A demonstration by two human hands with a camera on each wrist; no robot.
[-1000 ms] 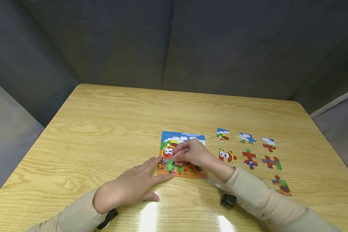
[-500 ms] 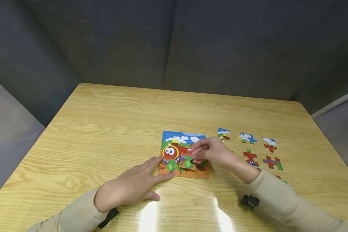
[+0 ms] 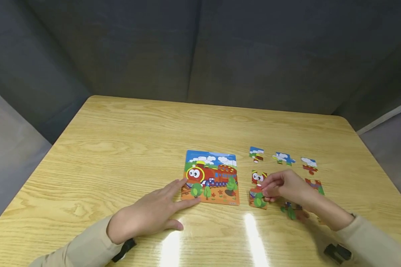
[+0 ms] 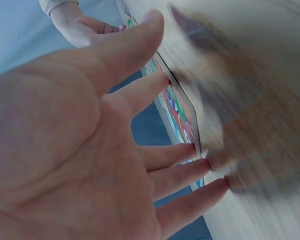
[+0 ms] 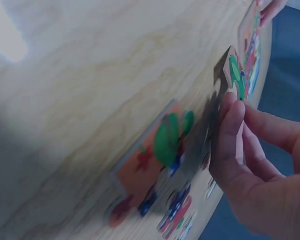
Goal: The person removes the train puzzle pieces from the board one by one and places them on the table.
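Note:
My right hand pinches a puzzle piece with a green tree on orange ground, just below the piece with the train's eyes. In the right wrist view the held piece is tilted between thumb and fingers, one edge near the table. My left hand lies spread at the lower left corner of the train picture board, fingertips touching its edge. The left wrist view shows the straight fingers of that hand along the board's rim.
Right of the board, several loose puzzle pieces lie in rows, among them a sky piece, a cloud piece and a corner piece. A tree piece lies near my right wrist. Dark curtains stand behind the wooden table.
My right hand has moved right with the tree piece, from over the board to the loose pieces, uncovering the train picture. The left hand has stayed in place.

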